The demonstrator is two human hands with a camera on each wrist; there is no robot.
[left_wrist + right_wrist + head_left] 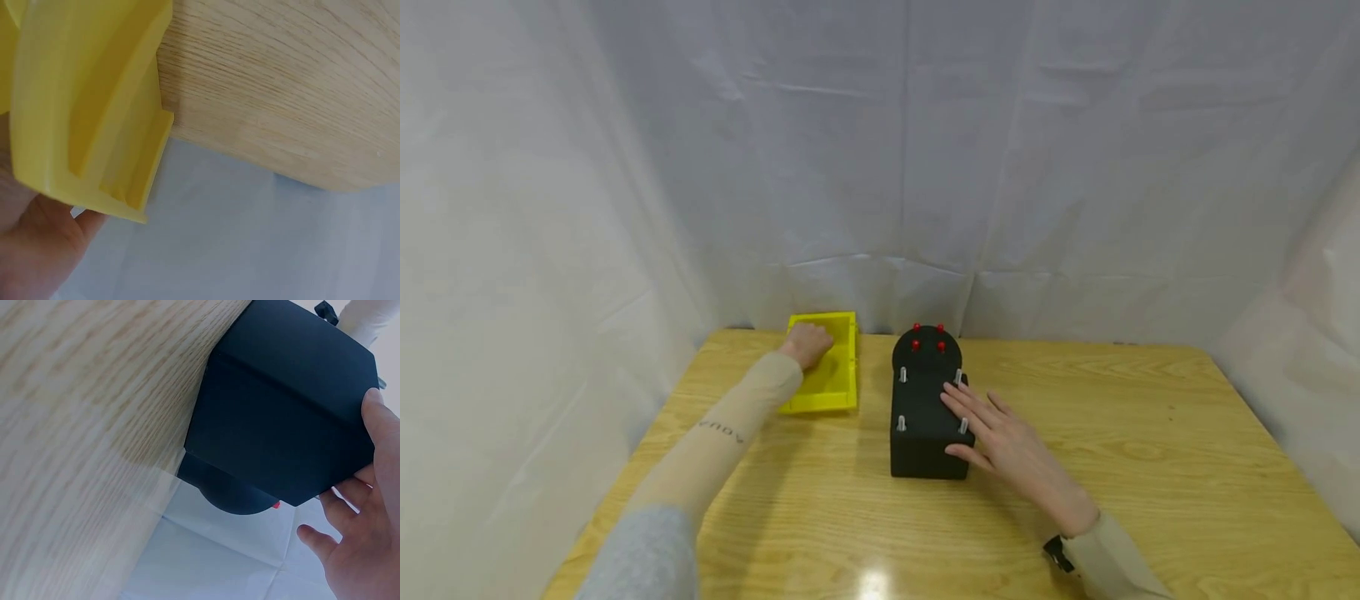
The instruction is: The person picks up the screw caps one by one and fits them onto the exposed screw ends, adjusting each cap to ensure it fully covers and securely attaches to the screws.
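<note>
Left hand (807,342) was curled inside the tray (842,392) at 11 o'clock (contents hidden); right hand (1000,433), fingers flat, rested on the box (925,417), whose long axis ran 12-to-6.

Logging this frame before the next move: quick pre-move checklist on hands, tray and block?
1. Left hand in the yellow tray, fingers curled: ok.
2. Anything held in that hand: cannot tell.
3. Right hand flat against the black block, fingers straight: ok.
4. Block standing flat on the table: ok.
5. Four pegs upright on the block: ok.
6. Tray and block apart: ok.
</note>
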